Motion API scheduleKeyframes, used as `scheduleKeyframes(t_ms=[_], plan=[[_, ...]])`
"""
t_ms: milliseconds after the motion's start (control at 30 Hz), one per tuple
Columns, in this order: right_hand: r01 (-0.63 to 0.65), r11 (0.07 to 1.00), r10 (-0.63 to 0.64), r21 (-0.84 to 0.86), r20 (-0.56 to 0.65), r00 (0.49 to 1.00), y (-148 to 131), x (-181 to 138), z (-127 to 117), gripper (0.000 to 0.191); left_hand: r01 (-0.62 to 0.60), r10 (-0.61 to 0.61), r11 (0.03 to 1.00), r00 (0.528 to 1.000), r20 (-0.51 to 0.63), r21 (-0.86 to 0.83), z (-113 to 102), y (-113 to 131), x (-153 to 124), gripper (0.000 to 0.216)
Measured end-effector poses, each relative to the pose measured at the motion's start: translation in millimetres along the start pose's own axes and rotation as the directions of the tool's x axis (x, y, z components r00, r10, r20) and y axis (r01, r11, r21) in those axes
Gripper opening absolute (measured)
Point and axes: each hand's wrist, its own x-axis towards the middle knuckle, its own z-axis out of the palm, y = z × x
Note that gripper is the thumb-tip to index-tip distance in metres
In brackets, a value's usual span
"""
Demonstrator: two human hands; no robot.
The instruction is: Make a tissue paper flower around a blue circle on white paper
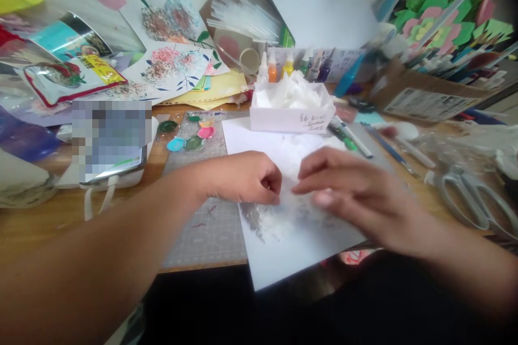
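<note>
Over a white sheet of paper [279, 264] hangs my left hand [246, 175], its fingers curled into a closed pinch. What it holds, if anything, is hidden. Just to its right, my right hand [356, 188] is smeared by motion, with the fingers stretched out and the thumb apart from them. A small gap separates the two hands. On the sheet beneath them lies a patch of loose white, fluffy material [269, 226] with grey bits along its left side. Behind the hands, a white box [289, 118] is heaped with crumpled white tissue [293, 91].
A grey cutting mat [202, 226] lies under the sheet. Paint dishes [194, 143] and a phone [117, 140] stand left. Pens [352, 137], a blue brush [390, 151] and scissors [477, 199] lie right. Small paint bottles [288, 66] line the back beside a carton [429, 99].
</note>
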Motion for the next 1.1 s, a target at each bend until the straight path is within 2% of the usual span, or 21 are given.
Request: scheduleKeyframes(t_ms=[100, 167, 467, 767, 1000, 1100], plan=[[-0.110, 0.988, 0.127, 0.105, -0.171, 0.977, -6, 1, -9, 0.026, 0.026, -0.026, 1.000, 1.000, 0.000, 0.006, 0, 2, 0, 0.014], [-0.149, 0.979, 0.173, 0.136, -0.186, 0.967, -8, 2, -8, 0.028, 0.037, -0.037, 0.999, 0.999, -0.003, 0.012, -1, 3, 0, 0.014], [-0.103, 0.995, 0.103, 0.003, -0.027, 0.994, -1, 5, 14, 0.012, 0.046, -0.046, 0.999, 0.999, 0.009, 0.026, 1, 0, 2, 0.016], [-0.137, 0.990, 0.135, 0.021, 0.086, 0.987, 4, 3, 21, 0.013, -0.036, 0.035, 0.999, 0.997, 0.075, 0.003, -2, 0, 0, 0.013], [-0.027, 0.999, 0.032, -0.031, 0.170, 0.985, 5, 5, 24, 0.017, -0.053, 0.054, 0.999, 0.994, 0.092, -0.009, -2, -1, 0, 0.019], [-0.053, 0.999, 0.052, 0.005, 0.153, 0.987, 5, 3, 20, 0.015, -0.050, 0.049, 0.999, 0.995, 0.090, 0.007, -3, 0, 0, 0.022]])
